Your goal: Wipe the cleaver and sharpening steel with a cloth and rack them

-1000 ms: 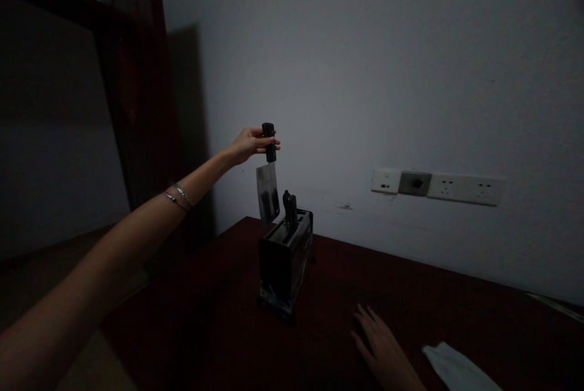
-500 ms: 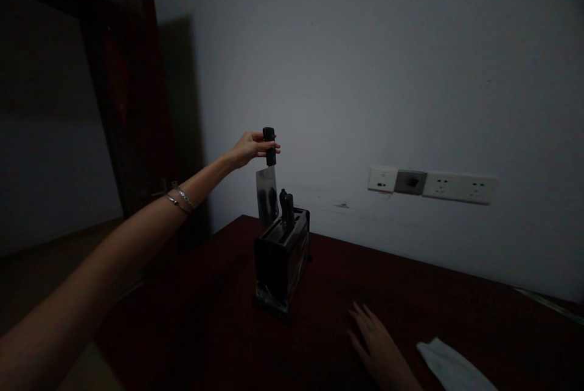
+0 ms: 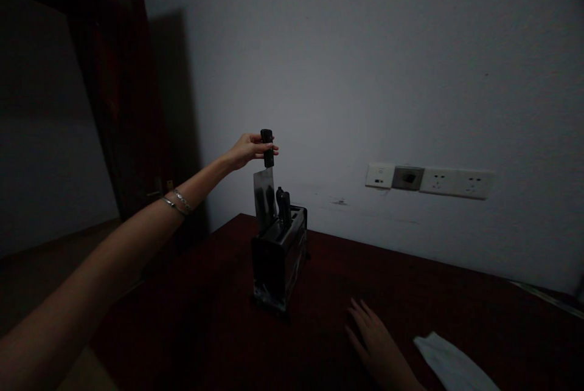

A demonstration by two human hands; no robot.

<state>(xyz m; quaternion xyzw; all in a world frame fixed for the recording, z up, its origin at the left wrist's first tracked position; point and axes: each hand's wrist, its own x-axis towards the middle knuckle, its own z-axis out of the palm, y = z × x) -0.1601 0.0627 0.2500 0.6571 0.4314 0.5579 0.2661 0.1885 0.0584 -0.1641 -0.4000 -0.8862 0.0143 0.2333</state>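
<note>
My left hand [image 3: 247, 149] is closed round the black handle of a cleaver [image 3: 264, 195], which hangs blade down. The blade's lower edge is in a slot at the top of a black knife block [image 3: 278, 260]. Two dark knife handles [image 3: 283, 204] stick up from the block beside the blade. My left wrist wears thin bracelets [image 3: 177, 201]. My right hand [image 3: 376, 341] lies flat on the dark red table [image 3: 410, 294], fingers stretched out, to the right of the block and touching nothing else.
A white cloth [image 3: 451, 363] lies on the table near my right hand. A strip of wall sockets [image 3: 429, 179] runs along the pale wall behind. A dark wooden frame [image 3: 114, 87] stands to the left of the table.
My left hand has lowered the cleaver a little, so its blade tip now sits in the block's slot. My right hand has stayed flat on the table.
</note>
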